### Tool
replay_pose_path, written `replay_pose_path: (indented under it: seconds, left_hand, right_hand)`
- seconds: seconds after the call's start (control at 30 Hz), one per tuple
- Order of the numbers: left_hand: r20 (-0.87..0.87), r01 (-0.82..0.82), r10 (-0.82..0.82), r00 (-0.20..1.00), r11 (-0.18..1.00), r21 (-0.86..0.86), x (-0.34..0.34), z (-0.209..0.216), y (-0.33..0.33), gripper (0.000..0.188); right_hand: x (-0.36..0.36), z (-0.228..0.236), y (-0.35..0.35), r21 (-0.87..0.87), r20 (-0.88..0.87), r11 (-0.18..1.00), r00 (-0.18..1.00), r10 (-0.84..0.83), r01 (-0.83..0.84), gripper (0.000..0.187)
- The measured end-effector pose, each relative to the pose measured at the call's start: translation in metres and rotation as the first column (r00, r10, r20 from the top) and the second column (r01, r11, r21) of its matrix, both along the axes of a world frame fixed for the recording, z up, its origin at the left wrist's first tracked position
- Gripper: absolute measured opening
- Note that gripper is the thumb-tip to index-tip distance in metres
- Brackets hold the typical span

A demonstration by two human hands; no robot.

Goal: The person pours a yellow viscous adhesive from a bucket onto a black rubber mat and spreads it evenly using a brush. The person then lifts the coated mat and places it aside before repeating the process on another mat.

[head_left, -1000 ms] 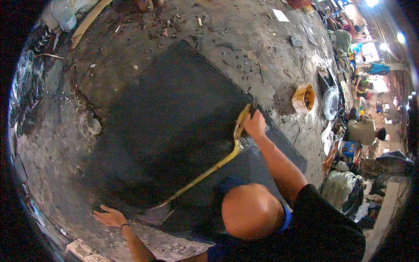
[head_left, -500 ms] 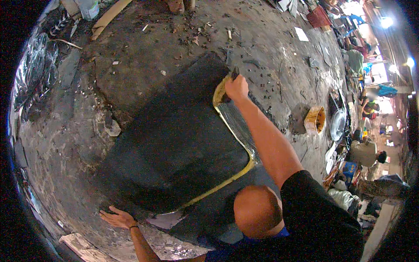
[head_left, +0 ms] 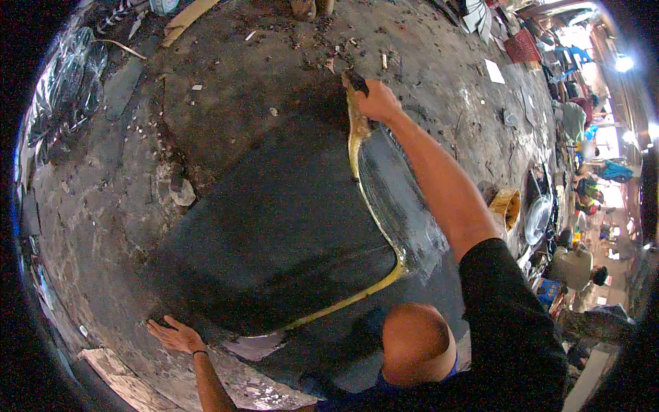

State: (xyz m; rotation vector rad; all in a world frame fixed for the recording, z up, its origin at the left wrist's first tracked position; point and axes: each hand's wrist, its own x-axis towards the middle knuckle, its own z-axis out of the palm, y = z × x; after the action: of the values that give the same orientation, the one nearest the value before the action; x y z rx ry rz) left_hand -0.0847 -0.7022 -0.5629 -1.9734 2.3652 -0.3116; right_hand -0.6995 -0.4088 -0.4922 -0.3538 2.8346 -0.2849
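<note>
The right hand (head_left: 379, 101) is gripping a dark spreader (head_left: 357, 83) at the black sheet's (head_left: 288, 226) far edge — yellow paste (head_left: 355, 147) coating its right side, the rest looking bare — left hand (head_left: 177, 335) resting spread wide.

Matt black sheet (head_left: 274, 220), glossy yellow paste (head_left: 355, 151), rough floor (head_left: 233, 75)

**Littered floor (head_left: 226, 103) lies beneath a dark sheet**

The grey-brown surface is stained and rough. A large black sheet (head_left: 288, 226) lies flat across its middle. To the right stands a yellowish tub (head_left: 499, 202); farther up lie a white paper (head_left: 493, 71) and a red crate (head_left: 522, 45). Crumpled clear plastic (head_left: 68, 89) lies at the left, a tan strip (head_left: 187, 22) near the top, and dark crumbs are scattered about.
</note>
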Motion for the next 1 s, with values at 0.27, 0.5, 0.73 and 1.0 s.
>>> replay_pose_path:
  seconds: [0.27, 0.5, 0.73, 1.0]
  left_hand:
    - [-0.05, 0.137, -0.143, 0.989, 0.986, -0.097, 0.017, -0.014, -0.008, 0.057]
    - [-0.04, 0.033, -0.037, 0.999, 0.996, -0.079, 0.015, -0.011, -0.008, 0.057]
    - [-0.149, -0.012, 0.008, 0.989, 1.0, -0.028, 0.007, -0.002, -0.003, 0.06]
    - [-0.236, -0.023, 0.024, 0.971, 1.0, 0.007, 0.013, 0.008, -0.003, 0.062]
  right_hand:
    - [0.061, 0.006, -0.032, 0.11, -0.035, 0.965, 0.97, 0.242, -0.237, 0.037]
    - [0.184, -0.003, -0.109, -0.1, -0.049, 0.886, 0.891, 0.451, -0.454, 0.036]
    - [0.299, -0.005, -0.197, -0.22, 0.104, 0.835, 0.839, 0.534, -0.504, 0.036]
    - [0.402, -0.013, -0.266, -0.202, 0.097, 0.778, 0.779, 0.62, -0.594, 0.037]
